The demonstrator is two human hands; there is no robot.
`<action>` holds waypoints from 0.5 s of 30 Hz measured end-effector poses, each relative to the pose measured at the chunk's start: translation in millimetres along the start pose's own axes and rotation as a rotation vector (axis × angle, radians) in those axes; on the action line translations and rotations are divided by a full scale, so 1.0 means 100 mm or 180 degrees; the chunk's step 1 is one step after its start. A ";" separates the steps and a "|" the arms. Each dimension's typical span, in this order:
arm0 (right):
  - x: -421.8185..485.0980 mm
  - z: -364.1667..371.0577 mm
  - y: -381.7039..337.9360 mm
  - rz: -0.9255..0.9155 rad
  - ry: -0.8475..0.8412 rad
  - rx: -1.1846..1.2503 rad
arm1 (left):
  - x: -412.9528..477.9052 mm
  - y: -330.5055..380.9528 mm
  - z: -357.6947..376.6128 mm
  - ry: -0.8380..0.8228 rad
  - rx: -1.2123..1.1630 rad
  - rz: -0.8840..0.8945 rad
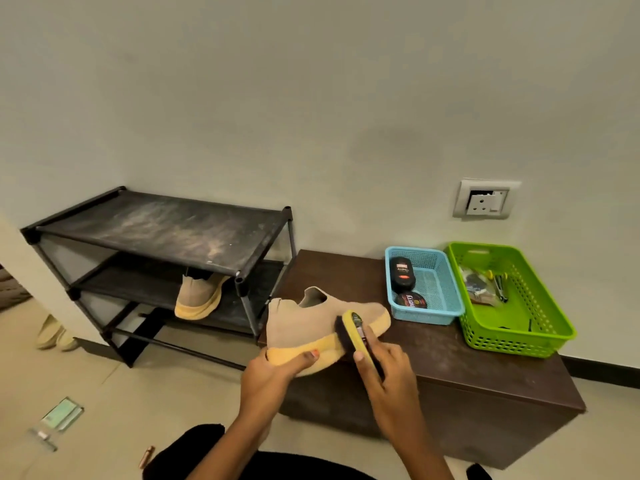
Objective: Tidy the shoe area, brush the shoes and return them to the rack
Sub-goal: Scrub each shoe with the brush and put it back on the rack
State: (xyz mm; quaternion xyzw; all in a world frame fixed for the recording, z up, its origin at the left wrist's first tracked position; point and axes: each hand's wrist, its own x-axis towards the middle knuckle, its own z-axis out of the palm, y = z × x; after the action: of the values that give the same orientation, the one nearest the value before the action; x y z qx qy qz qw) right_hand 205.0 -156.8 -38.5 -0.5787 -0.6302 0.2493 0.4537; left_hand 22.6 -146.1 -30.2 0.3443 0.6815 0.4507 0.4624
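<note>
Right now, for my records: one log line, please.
left hand holds shoe | right hand holds brush on shoe | second shoe on rack

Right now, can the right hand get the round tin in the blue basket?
Probably not yet: the right hand grips the brush. The tin lies uncovered in the blue basket nearby.

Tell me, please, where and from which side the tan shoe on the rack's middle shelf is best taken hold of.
Probably by its heel: the tan shoe sits with one end, seemingly the heel, facing the open front of the rack, sole down. Reach level from the front, below the top shelf, and pinch the collar above the yellow sole.
</note>
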 end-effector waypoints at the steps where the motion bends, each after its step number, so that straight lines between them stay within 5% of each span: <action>1: -0.07 0.06 -0.07 -0.0203 -0.0068 -0.0170 | -0.03 -0.01 -0.06 0.0006 -0.0164 -0.0036; 7: -0.28 0.35 -0.26 -0.1213 0.0157 -0.0826 | -0.12 -0.06 -0.16 -0.0125 -0.0397 -0.0275; 12: -0.04 0.13 -0.09 -0.0461 0.0698 -0.0999 | -0.02 -0.05 -0.22 -0.0103 -0.0355 -0.0286; 15: -0.23 0.32 -0.28 -0.0917 0.0343 -0.0646 | 0.06 -0.04 -0.23 -0.0077 -0.0232 -0.0178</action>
State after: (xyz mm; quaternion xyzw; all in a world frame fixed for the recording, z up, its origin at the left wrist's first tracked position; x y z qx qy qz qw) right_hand 161.4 -177.6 -36.6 -0.5378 -0.7033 0.0856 0.4571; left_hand -0.7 -149.1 -32.0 0.3135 0.6684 0.4580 0.4952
